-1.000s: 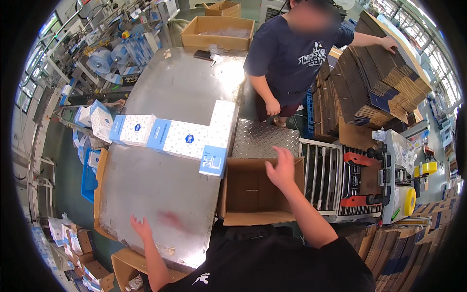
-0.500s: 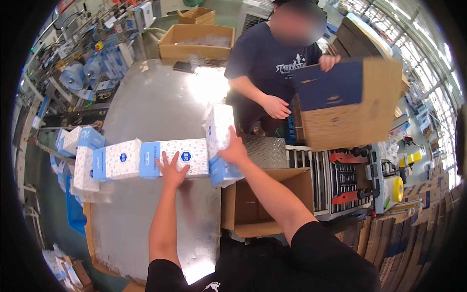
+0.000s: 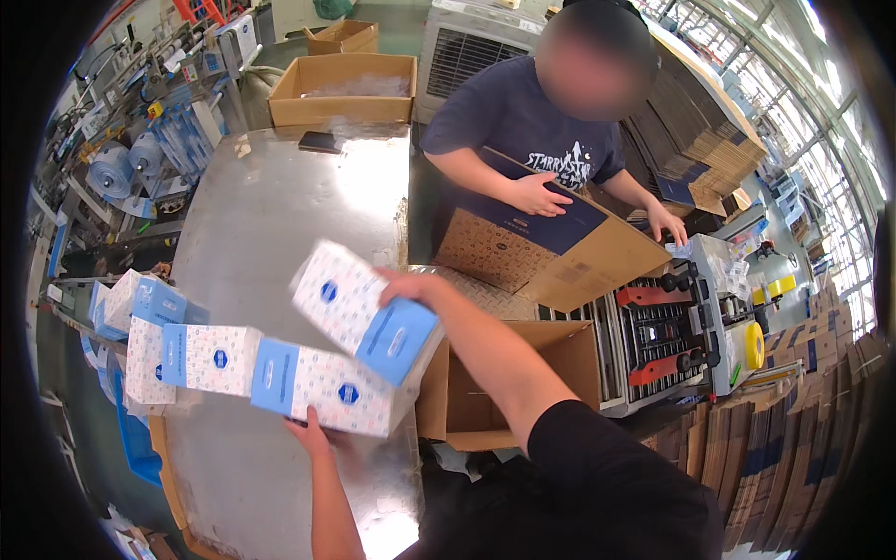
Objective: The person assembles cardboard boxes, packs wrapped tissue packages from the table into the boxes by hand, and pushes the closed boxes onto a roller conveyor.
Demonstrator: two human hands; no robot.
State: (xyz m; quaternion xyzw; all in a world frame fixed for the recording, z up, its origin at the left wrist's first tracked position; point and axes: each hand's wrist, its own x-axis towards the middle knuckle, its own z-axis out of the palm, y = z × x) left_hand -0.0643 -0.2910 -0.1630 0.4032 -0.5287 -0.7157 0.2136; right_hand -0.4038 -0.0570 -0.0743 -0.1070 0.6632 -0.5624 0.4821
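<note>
A blue-and-white patterned pack (image 3: pixel 359 313) is tilted above the metal table, its blue end toward me and to the right. My right hand (image 3: pixel 411 287) is closed round its far right side; some fingers are hidden. Just below it lies a second such pack (image 3: pixel 322 387), the right end of a row. My left hand (image 3: pixel 311 431) touches this pack's near side, thumb and finger stretched apart. Further left in the row are another pack (image 3: pixel 213 359) and one set crosswise (image 3: pixel 147 359). An open cardboard box (image 3: pixel 509 439) stands right of the table edge, under my right forearm.
Across from me a co-worker (image 3: pixel 523 121) handles a large blue-and-brown carton (image 3: pixel 551 238). A roller conveyor with red bars (image 3: pixel 653 369) lies to the right. Flattened cartons (image 3: pixel 765 448) stand at the lower right. A phone (image 3: pixel 320 142) lies on the metal table (image 3: pixel 252 233).
My right hand has swung its pack leftward and tilted it. My left hand has slid from the row pack's top to its near side. The co-worker's carton has come lower and left.
</note>
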